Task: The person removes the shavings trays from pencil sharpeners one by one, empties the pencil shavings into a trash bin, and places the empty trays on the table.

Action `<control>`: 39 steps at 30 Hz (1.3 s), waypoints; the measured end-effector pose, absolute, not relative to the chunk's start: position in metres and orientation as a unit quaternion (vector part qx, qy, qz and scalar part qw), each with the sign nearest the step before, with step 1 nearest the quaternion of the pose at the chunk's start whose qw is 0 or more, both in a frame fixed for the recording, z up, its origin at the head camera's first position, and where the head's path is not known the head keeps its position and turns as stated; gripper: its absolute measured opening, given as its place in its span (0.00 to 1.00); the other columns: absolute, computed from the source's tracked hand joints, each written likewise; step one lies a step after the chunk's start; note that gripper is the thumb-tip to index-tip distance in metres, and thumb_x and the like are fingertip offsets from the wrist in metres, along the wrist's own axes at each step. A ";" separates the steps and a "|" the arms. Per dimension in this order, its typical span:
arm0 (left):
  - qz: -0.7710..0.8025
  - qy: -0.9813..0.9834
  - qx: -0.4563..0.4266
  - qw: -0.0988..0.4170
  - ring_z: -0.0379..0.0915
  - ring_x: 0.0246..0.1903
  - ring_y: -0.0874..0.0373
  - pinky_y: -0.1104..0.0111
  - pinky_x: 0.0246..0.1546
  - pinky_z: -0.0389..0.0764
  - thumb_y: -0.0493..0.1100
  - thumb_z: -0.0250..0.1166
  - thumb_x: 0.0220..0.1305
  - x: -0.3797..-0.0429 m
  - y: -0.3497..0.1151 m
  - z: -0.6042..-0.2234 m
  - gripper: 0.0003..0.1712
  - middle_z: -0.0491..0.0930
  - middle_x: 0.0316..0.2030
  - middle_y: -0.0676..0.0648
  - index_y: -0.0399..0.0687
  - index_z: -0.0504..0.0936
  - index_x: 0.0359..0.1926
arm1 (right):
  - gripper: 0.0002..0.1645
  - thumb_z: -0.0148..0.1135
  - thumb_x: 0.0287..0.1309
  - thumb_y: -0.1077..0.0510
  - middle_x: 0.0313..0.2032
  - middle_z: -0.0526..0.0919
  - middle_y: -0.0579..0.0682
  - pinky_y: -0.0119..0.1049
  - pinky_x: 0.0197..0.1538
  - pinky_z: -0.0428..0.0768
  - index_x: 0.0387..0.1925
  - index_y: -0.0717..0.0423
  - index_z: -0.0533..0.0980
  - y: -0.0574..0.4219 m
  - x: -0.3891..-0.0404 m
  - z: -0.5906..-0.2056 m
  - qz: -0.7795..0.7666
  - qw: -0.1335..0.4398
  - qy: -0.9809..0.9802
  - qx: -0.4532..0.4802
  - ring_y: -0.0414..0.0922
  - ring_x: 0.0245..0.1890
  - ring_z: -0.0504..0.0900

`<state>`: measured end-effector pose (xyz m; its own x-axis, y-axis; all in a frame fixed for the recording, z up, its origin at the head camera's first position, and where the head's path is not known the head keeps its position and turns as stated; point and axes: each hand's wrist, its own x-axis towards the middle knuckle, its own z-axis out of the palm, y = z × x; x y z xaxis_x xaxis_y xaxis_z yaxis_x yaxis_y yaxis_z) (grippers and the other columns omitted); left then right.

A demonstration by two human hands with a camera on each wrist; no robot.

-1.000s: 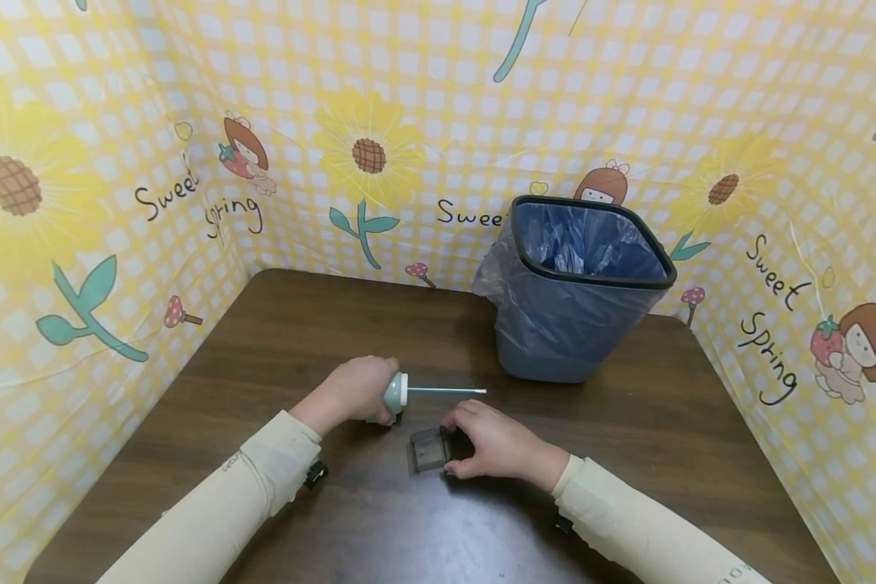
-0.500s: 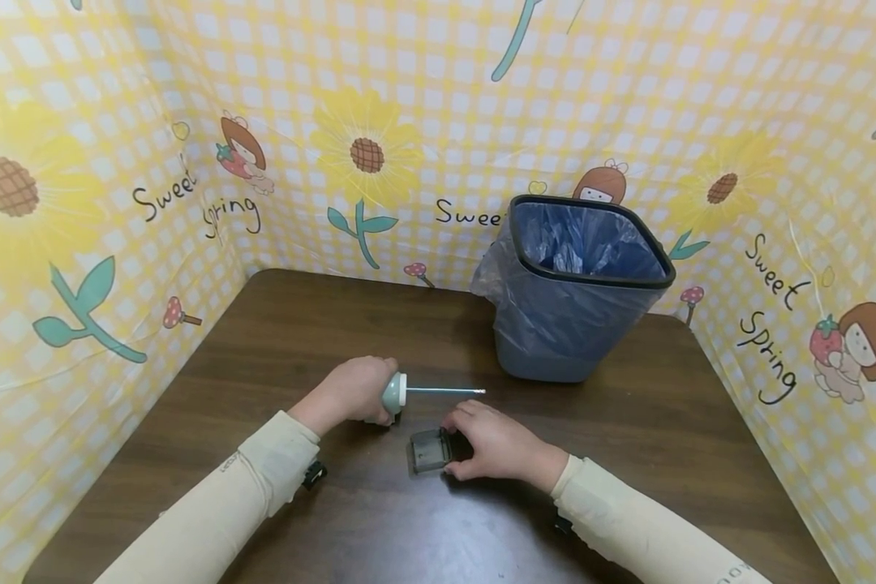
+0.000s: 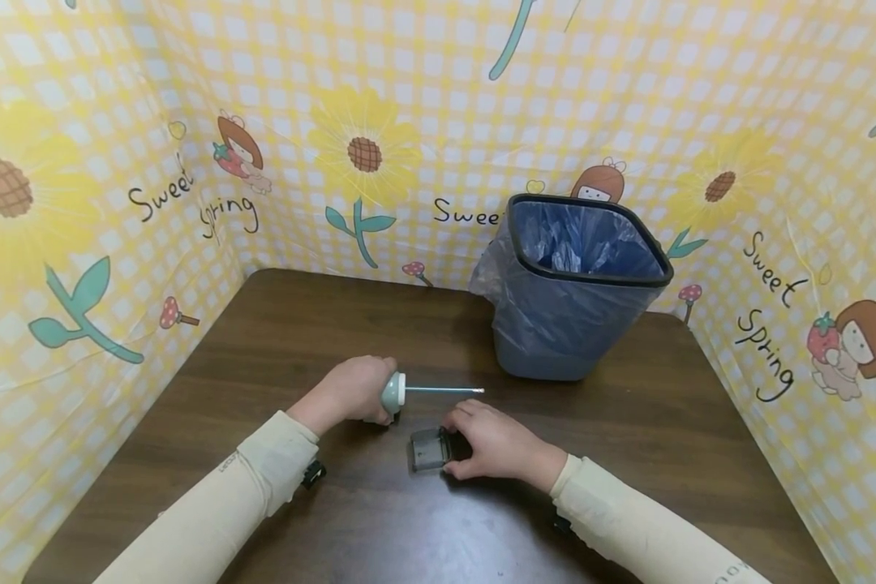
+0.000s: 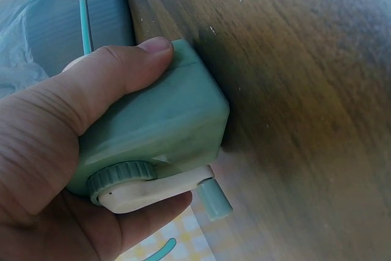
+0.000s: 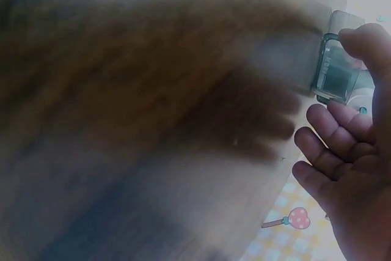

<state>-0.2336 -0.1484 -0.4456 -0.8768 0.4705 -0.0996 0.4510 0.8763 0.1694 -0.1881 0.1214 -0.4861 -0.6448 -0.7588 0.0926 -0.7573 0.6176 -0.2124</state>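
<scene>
My left hand (image 3: 352, 391) grips a green hand-crank pencil sharpener (image 4: 156, 111). In the left wrist view its cream crank arm (image 4: 156, 192) ends in a green knob, and the thumb lies on the body. A blue pencil (image 3: 441, 390) sticks out of the sharpener's white front, pointing right. My right hand (image 3: 498, 442) pinches one end of a see-through grey shavings drawer (image 3: 427, 450) between thumb and fingers, close to the tabletop. In the right wrist view the drawer (image 5: 338, 74) is at the upper right, partly hidden by the thumb.
A grey-blue trash bin (image 3: 543, 349) with a clear plastic liner stands at the back right of the dark wooden table (image 3: 299, 316). Yellow checked cloth (image 3: 423, 146) hangs around the table. A few small pale specks lie on the wood in the left wrist view.
</scene>
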 end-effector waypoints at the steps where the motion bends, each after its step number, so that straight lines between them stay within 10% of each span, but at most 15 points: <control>1: 0.070 0.966 0.239 0.069 0.77 0.33 0.55 0.57 0.37 0.83 0.53 0.86 0.40 -0.233 -0.148 -0.446 0.36 0.81 0.35 0.49 0.45 0.77 0.46 | 0.32 0.74 0.51 0.38 0.46 0.80 0.43 0.34 0.55 0.79 0.52 0.52 0.80 0.122 -0.188 -0.486 -0.117 0.001 0.899 -0.423 0.39 0.48 0.77; 39: 0.071 0.967 0.235 0.071 0.77 0.33 0.56 0.58 0.37 0.83 0.53 0.86 0.40 -0.233 -0.148 -0.445 0.36 0.81 0.35 0.49 0.44 0.78 0.47 | 0.31 0.73 0.52 0.36 0.44 0.79 0.41 0.33 0.52 0.79 0.50 0.51 0.80 0.122 -0.186 -0.485 -0.103 -0.003 0.902 -0.420 0.38 0.46 0.76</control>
